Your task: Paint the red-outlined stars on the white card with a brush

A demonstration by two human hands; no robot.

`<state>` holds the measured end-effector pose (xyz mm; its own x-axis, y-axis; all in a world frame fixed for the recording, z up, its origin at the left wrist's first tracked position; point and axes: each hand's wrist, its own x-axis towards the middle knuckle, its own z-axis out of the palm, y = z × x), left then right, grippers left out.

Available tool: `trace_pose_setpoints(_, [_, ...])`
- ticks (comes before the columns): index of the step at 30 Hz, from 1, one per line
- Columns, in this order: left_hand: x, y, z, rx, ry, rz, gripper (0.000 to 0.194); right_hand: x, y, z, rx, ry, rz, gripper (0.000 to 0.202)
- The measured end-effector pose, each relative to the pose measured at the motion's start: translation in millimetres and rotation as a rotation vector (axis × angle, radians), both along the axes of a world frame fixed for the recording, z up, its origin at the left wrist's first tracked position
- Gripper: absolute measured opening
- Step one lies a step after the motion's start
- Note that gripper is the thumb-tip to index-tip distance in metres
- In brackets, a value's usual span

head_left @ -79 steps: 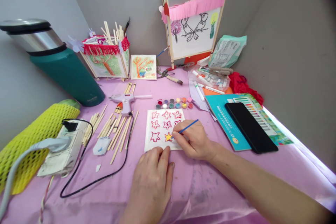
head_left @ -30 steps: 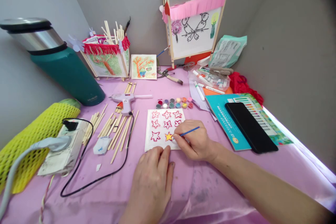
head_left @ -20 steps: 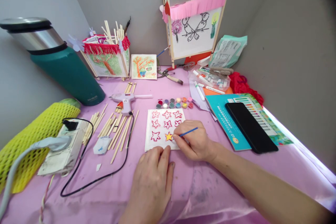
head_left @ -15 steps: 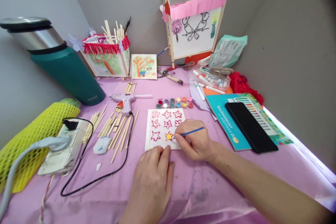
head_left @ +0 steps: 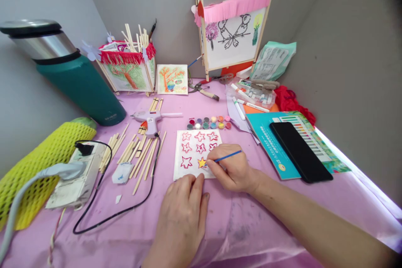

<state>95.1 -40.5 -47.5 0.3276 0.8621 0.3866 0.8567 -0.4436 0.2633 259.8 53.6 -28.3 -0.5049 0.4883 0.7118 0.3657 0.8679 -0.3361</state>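
In the head view, the right hand point(head_left: 230, 168) pinches a blue paintbrush point(head_left: 228, 155); its tip, partly hidden, seems to meet the yellow star point(head_left: 202, 162) on the white sheet point(head_left: 193, 155). The left hand point(head_left: 184, 213) lies palm down, fingers together, at the sheet's near edge. 12 paint pots point(head_left: 213, 125) sit just beyond.

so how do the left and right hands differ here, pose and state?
The right hand pinches a blue brush; the left hand shows nothing in its grip. The left hand lies back up with fingers extended at the near edge of the white sheet; the right hand is curled over the sheet's right side, hiding part of it. Both are bare.
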Motion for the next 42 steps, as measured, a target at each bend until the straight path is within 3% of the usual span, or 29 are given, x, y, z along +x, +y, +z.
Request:
trace_pose_setpoints(15, [0.4, 1.8, 0.3, -0.001, -0.003, -0.013, 0.037, 1.5, 0.3, 4.7, 0.009, -0.07, -0.016, 0.019])
trace_pose_setpoints(24, [0.5, 0.8, -0.4, 0.014, -0.009, -0.006, 0.037, 4.1, 1.5, 5.8, -0.001, 0.092, -0.053, 0.016])
trace_pose_setpoints(32, [-2.0, -1.1, 0.4, 0.018, -0.032, -0.023, 0.038, 7.9, 6.8, 0.1, -0.236, 0.32, -0.214, 0.014])
trace_pose_setpoints(37, [-5.6, 1.8, 10.6, 0.029, -0.097, -0.009, 0.035, 7.4, 9.0, 0.9, -0.234, 0.302, -0.279, 0.015])
trace_pose_setpoints(42, [0.0, 23.6, 29.4, -0.065, 0.033, 0.079, 0.029, 4.2, 9.2, -0.2, -0.288, 0.225, -0.286, 0.014])
